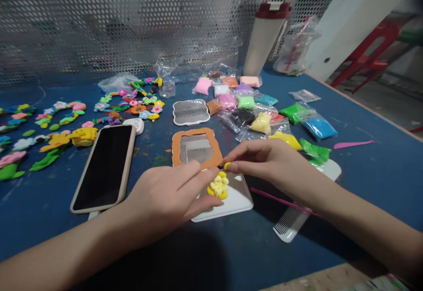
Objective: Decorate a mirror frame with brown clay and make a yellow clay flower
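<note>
A flower of pale and bright yellow clay (219,186) lies on a white panel (236,198). My left hand (175,189) curls round the flower's left side, with its thumb below and its fingertips above. Between the thumb and forefinger of my right hand (267,161) is a small piece of yellow clay (227,166), just above the flower. Directly behind the panel is a mirror with a wavy orange clay border (176,148). My left fingers overlap the border's lower edge and hide part of the panel.
A phone (104,167) lies at left, near several colourful clay ornaments (61,139). Behind my right hand are bags of coloured clay (261,123). A white comb (287,225) and pink stick (274,197) lie under my right forearm. A tumbler (264,40) stands at the back.
</note>
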The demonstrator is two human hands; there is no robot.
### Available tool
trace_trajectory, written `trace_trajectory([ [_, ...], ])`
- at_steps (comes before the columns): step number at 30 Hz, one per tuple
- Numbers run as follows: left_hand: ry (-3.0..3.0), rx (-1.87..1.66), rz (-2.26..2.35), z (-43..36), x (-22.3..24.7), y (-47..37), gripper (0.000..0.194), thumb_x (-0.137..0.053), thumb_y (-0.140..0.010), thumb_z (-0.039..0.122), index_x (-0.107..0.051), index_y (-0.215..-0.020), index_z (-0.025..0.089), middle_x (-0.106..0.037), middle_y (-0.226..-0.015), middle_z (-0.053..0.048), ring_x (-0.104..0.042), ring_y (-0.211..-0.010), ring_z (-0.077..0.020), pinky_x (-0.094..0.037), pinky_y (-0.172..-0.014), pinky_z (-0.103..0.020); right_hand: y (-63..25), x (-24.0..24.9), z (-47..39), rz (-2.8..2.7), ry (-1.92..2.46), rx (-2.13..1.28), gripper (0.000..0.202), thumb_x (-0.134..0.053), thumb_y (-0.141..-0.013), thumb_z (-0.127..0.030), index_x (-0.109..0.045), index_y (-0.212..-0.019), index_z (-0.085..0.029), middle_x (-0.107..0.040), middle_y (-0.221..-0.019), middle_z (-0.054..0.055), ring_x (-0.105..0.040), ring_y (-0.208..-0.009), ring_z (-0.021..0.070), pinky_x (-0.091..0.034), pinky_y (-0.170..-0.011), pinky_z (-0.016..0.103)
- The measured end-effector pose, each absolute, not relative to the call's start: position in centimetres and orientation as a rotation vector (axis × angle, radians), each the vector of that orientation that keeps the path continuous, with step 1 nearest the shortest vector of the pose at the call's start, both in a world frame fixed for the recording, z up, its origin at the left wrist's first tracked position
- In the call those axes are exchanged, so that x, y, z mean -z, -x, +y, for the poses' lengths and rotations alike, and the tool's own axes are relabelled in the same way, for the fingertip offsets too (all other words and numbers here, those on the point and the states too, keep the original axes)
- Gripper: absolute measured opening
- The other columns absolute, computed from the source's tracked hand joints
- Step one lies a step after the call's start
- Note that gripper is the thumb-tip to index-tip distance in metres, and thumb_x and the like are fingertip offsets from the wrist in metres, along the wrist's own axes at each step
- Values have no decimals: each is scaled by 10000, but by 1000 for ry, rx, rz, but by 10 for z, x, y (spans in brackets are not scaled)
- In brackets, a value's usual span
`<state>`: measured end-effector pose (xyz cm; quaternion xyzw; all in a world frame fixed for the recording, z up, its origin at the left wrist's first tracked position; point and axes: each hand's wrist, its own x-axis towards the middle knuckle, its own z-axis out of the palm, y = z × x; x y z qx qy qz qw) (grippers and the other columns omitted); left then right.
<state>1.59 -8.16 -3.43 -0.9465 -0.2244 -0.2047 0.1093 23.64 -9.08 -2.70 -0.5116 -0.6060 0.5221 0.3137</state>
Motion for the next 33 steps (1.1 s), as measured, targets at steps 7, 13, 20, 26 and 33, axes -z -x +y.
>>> trace_trajectory([
  [7,2679,594,-822,-85,24,-14,372,-463,-884,453,-570,-1102,171,-606,-653,-6,-559,-511,-139,-327,-452,-258,-226,30,-91,-819,1187,-1950,67,-710,-727,-192,-684,-779,-159,-698,-749,20,-666,-699,88,-530,-684,158],
  [13,2582,630,-821,-86,24,-16,382,-522,-863,420,-582,-1107,132,-619,-681,-18,-561,-527,-140,-321,-457,-254,-214,30,-98,-641,1076,-1964,29,-677,-758,-139,-682,-779,-159,-692,-751,20,-656,-621,60,-541,-619,108],
  [20,2536,582,-841,-86,27,-17,385,-523,-861,427,-582,-1110,139,-613,-657,-11,-546,-499,-140,-302,-447,-259,-213,31,-100,-605,1088,-1831,89,-656,-776,-128,-720,-831,-157,-717,-831,51,-675,-702,83,-557,-660,113],
  [26,2530,502,-890,-88,25,-19,379,-472,-892,395,-570,-1148,134,-627,-663,-38,-568,-524,-166,-298,-441,-277,-211,29,-101,-635,1136,-1826,91,-690,-746,-147,-724,-829,-158,-717,-859,51,-678,-723,97,-559,-647,119],
  [33,2502,600,-897,-88,28,-21,342,-492,-887,394,-595,-1086,136,-596,-631,-13,-532,-476,-136,-280,-430,-267,-209,28,-101,-607,1142,-1852,115,-690,-734,-138,-729,-834,-179,-716,-871,52,-678,-760,116,-567,-683,159],
])
